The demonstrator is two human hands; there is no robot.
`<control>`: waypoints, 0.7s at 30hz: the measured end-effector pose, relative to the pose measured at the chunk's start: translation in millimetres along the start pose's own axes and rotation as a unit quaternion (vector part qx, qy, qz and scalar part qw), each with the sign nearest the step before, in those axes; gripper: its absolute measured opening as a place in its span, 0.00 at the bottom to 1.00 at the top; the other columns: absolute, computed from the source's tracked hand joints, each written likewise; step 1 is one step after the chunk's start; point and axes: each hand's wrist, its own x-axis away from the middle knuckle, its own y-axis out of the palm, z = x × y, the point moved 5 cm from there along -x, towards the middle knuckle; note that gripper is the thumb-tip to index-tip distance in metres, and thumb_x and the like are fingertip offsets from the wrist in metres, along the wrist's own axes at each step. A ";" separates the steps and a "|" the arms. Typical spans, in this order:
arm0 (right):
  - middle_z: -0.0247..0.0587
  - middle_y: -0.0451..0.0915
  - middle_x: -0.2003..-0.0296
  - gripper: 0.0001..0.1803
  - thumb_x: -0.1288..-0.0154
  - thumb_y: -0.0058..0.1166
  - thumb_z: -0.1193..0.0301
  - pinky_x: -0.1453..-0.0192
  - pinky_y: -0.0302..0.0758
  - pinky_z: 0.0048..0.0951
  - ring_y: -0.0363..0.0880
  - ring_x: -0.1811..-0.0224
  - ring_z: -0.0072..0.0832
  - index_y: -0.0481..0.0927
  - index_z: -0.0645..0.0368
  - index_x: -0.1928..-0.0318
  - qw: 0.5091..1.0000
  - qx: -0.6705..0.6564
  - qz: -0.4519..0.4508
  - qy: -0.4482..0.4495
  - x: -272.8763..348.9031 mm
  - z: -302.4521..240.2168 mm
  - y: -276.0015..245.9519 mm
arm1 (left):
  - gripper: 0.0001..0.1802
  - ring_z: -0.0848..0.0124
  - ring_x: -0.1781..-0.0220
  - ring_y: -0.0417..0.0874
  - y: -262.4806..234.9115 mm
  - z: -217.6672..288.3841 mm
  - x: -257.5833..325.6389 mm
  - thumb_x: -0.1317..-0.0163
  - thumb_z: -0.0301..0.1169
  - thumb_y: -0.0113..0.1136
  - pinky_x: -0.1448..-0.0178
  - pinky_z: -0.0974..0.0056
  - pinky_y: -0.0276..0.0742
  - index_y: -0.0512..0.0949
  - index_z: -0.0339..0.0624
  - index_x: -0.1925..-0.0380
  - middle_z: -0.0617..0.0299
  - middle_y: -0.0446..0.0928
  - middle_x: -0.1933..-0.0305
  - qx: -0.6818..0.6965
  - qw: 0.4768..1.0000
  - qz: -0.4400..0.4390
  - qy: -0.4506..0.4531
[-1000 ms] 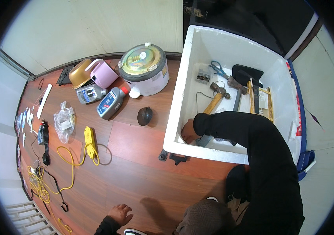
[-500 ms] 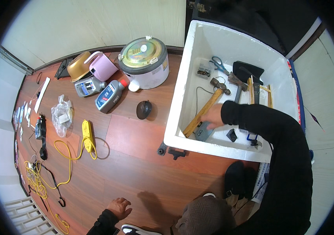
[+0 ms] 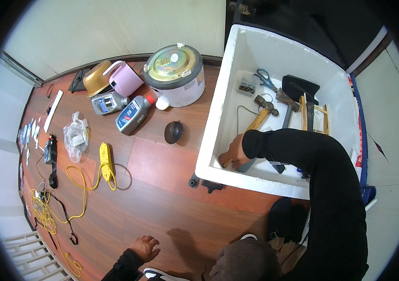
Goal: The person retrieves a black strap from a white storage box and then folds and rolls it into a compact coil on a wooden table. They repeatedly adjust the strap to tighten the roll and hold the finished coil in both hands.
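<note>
My right hand [image 3: 235, 152] reaches into a white foam box [image 3: 251, 186] and closes round the lower handle of a hammer [image 3: 257, 120]. The wooden handle slants up toward the hammer's metal head, which lies on the box floor. A flat grey piece [image 3: 247, 165] lies partly hidden under this hand. Over the floor at the bottom of the view, my left hand [image 3: 145, 248] hangs with its fingers apart and nothing in them. Beyond the hammer lie blue-handled scissors [image 3: 266, 78], a clear case of small metal parts [image 3: 246, 88] and a hatchet-like tool [image 3: 287, 100].
Left of the box stand a round rice cooker [image 3: 175, 75], a pink jug [image 3: 127, 80], a gold bowl [image 3: 95, 79] and two grey bottles, one a red-capped bottle [image 3: 134, 114]. A dark cup [image 3: 173, 132] and yellow power strip [image 3: 106, 161] lie nearer, its cord trailing left.
My right hand has moved left and slightly down along the hammer's handle to its lower end and closed there. My left hand has barely moved.
</note>
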 end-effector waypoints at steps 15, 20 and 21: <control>0.57 0.80 0.52 0.35 0.38 0.50 0.46 0.47 0.75 0.39 0.80 0.51 0.47 0.72 0.61 0.41 0.970 -0.067 -0.100 0.213 -6.4 34.8 -0.8 | 0.17 0.51 0.53 0.80 1.6 -3.2 5.0 0.43 0.41 0.62 0.46 0.52 0.76 0.80 0.41 0.59 0.48 0.80 0.57 0.003 1.000 0.019 0.012; 0.56 0.82 0.58 0.32 0.37 0.53 0.49 0.49 0.76 0.37 0.81 0.54 0.46 0.75 0.62 0.44 0.957 -0.171 0.141 0.186 32.9 47.0 -49.2 | 0.17 0.51 0.53 0.79 12.8 -5.0 6.4 0.42 0.41 0.61 0.47 0.51 0.76 0.79 0.42 0.59 0.49 0.80 0.58 -0.011 1.000 0.006 0.015; 0.56 0.82 0.59 0.30 0.37 0.54 0.50 0.51 0.77 0.36 0.82 0.55 0.44 0.76 0.63 0.46 0.947 -0.188 0.178 0.188 40.0 50.4 -61.8 | 0.17 0.51 0.53 0.79 12.9 -5.4 5.6 0.42 0.42 0.61 0.47 0.50 0.75 0.79 0.42 0.59 0.50 0.79 0.58 -0.019 1.000 0.005 0.019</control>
